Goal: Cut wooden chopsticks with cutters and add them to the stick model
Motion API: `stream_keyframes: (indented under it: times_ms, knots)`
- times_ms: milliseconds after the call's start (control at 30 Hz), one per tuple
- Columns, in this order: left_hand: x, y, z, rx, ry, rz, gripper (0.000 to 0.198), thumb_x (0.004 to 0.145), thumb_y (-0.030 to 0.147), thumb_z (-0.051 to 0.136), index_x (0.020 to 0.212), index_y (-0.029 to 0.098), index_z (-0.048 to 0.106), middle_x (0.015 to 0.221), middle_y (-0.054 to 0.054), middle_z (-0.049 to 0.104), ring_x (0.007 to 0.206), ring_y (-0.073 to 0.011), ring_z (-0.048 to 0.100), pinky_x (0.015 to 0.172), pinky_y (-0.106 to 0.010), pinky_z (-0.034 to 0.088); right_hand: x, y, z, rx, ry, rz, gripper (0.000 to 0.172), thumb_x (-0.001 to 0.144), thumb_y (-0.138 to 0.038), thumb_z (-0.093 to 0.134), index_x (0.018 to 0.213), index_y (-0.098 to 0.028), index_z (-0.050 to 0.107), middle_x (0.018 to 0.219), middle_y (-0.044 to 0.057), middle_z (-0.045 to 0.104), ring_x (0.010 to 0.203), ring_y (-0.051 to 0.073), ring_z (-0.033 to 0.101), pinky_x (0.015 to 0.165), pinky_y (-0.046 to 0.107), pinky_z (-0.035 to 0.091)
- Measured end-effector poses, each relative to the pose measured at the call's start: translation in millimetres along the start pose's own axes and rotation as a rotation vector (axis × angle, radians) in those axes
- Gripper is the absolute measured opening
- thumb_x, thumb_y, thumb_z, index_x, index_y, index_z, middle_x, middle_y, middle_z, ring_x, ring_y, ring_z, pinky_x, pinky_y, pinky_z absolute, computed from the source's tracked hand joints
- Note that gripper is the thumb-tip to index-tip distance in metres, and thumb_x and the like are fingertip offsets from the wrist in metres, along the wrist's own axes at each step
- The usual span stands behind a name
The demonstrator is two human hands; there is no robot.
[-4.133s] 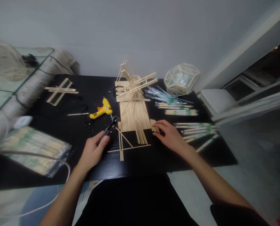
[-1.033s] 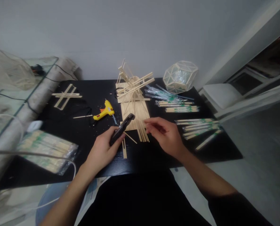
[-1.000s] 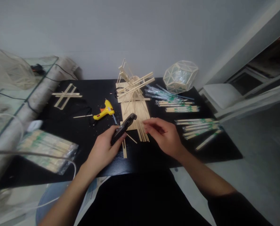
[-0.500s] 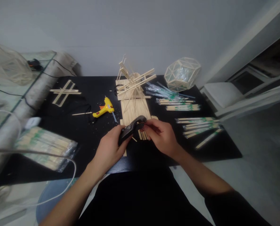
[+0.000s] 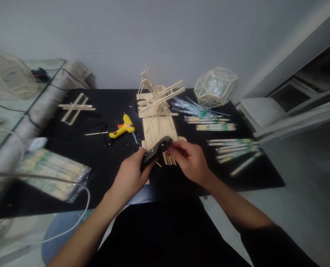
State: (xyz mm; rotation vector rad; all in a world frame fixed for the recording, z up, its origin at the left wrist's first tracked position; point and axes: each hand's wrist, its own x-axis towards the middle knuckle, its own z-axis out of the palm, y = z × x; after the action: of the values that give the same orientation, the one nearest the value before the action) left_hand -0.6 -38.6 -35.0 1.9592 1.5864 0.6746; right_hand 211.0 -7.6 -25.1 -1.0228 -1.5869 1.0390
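Note:
My left hand (image 5: 131,168) is wrapped round a black hand tool with a curved, hooked head (image 5: 157,151). The tool slants up to the right over the wooden sticks. At its head, the fingers of my right hand (image 5: 191,162) are pinched together. Whatever sits between those fingers is too small and hidden to name. Beneath both hands lies a flat panel of wooden sticks laid side by side (image 5: 157,128). Behind it stands a windmill-like model of sticks (image 5: 162,98). Left of the panel, a yellow glue gun (image 5: 123,128) rests with a glue stick in its back.
A stick cross frame (image 5: 76,108) and a loose stick lie at left. Packed chopsticks (image 5: 52,172) sit front left, near a hanging white cable (image 5: 88,200). More packs (image 5: 216,127) and a stick polyhedron (image 5: 216,87) are at right on the black table (image 5: 198,181).
Both hands and the black tool stay almost in place. The view has shifted very slightly.

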Motion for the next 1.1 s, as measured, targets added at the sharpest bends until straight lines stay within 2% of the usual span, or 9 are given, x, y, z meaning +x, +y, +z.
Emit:
stream_keyframes:
  times_ms: [233,467,733,967,1100]
  knots:
    - [1,-4,5.1,0.096,0.005,-0.031,0.014,0.097,0.032,0.054,0.087,0.023,0.051,0.07,0.0,0.062,0.059,-0.0176,0.061,0.058,-0.028,0.039,-1,2,3,-0.035,0.008,0.013,0.014,0.095,-0.028,0.067,0.089,-0.019,0.076,0.075,0.002,0.075,0.067,0.014,0.069,0.06,0.025,0.052]
    - [0,-8,9.2,0.171,0.021,-0.027,0.007,0.091,0.024,0.053,0.084,0.023,0.052,0.065,0.0,0.06,0.056,-0.0177,0.06,0.055,-0.028,0.034,-2,7,3,-0.049,-0.006,0.038,0.016,0.095,-0.029,0.066,0.089,-0.019,0.076,0.074,0.002,0.074,0.064,0.014,0.066,0.058,0.025,0.05]
    - [0,-9,10.1,0.135,0.065,0.011,0.007,0.091,0.023,0.053,0.085,0.023,0.05,0.072,-0.001,0.062,0.063,-0.0181,0.06,0.06,-0.028,0.039,-3,6,4,0.016,-0.018,0.042,0.008,0.091,-0.027,0.073,0.09,-0.02,0.076,0.079,0.002,0.077,0.07,0.016,0.071,0.063,0.027,0.055]
    - [0,-12,9.0,0.119,0.049,0.046,0.002,0.094,0.024,0.053,0.093,0.022,0.054,0.084,-0.003,0.066,0.074,-0.0198,0.064,0.067,-0.03,0.044,-2,-2,-1,-0.026,-0.057,0.034,0.017,0.095,-0.028,0.069,0.081,-0.02,0.075,0.069,0.0,0.073,0.063,0.013,0.066,0.062,0.025,0.051]
    - [-1,-12,8.9,0.095,0.036,0.07,0.002,0.095,0.024,0.053,0.095,0.022,0.054,0.086,-0.003,0.065,0.077,-0.0197,0.063,0.07,-0.03,0.045,-2,-3,-1,-0.036,-0.105,0.034,0.032,0.099,-0.033,0.064,0.071,-0.019,0.07,0.064,0.0,0.069,0.056,0.011,0.058,0.057,0.024,0.046]
